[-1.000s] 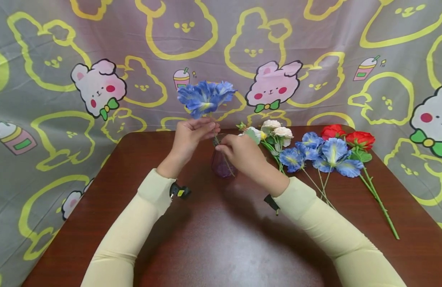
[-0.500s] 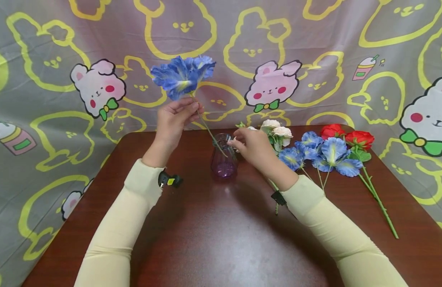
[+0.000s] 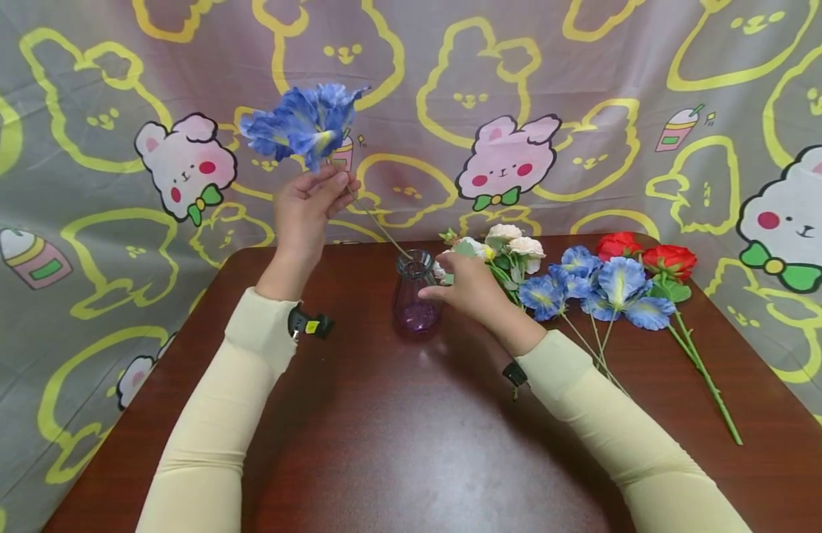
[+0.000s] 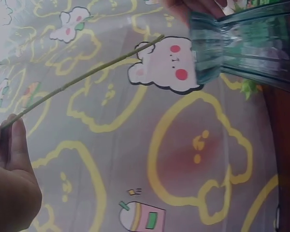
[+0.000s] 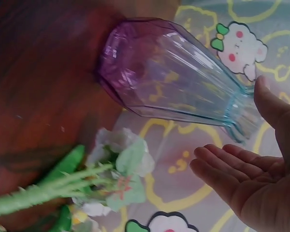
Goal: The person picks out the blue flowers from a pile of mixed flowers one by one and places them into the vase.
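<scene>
My left hand (image 3: 307, 211) pinches an artificial blue iris (image 3: 307, 126) just under its bloom, up and to the left of the glass vase (image 3: 416, 311). Its thin stem (image 4: 79, 82) slants down toward the vase, and in the left wrist view the stem's tip is apart from the mouth. The vase stands upright, clear bluish at the neck and purple at the base. Beside the neck, my right hand (image 3: 474, 289) has its thumb and fingers spread; the right wrist view shows the thumb (image 5: 268, 99) close to the neck, contact unclear.
On the table (image 3: 358, 444), right of the vase, lie white flowers (image 3: 514, 244), more blue irises (image 3: 617, 285) and red flowers (image 3: 671, 259) with long stems. A printed curtain (image 3: 398, 74) hangs behind the table's far edge.
My left hand has lifted the iris up and leftward, drawing its stem up from inside the vase. My right hand has let go of the stem and spread beside the vase neck.
</scene>
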`<state>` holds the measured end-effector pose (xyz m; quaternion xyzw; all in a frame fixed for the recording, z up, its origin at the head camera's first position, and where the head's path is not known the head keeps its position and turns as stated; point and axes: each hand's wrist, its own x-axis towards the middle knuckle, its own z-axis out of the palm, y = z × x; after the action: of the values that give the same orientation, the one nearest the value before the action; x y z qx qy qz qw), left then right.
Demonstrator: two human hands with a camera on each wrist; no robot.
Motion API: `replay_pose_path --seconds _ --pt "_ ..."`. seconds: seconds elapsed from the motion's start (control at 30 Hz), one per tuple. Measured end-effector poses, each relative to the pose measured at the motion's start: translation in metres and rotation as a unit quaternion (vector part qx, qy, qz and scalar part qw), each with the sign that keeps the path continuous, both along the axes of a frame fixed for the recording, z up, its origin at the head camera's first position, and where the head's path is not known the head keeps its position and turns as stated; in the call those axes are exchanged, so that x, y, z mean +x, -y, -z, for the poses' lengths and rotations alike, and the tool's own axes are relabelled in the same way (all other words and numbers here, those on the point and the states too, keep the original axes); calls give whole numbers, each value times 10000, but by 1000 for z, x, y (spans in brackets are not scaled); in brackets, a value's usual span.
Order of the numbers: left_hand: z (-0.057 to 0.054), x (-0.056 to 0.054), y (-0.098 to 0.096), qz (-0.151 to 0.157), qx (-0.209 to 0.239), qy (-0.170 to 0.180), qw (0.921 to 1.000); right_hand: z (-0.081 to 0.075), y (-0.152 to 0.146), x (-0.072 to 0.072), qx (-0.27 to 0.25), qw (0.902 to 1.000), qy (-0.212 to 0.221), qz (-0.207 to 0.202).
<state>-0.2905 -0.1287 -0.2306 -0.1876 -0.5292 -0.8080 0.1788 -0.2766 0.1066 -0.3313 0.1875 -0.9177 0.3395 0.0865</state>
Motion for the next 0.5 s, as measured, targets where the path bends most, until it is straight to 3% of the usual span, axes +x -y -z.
replay_pose_path --seconds 0.27,0.5 --pt "19 -10 -5 -5 -84 -90 9999 18 8 -7 -4 9994 340 -110" --pt "39 -17 -15 55 -444 -174 9988 25 15 -5 159 9996 241 37"
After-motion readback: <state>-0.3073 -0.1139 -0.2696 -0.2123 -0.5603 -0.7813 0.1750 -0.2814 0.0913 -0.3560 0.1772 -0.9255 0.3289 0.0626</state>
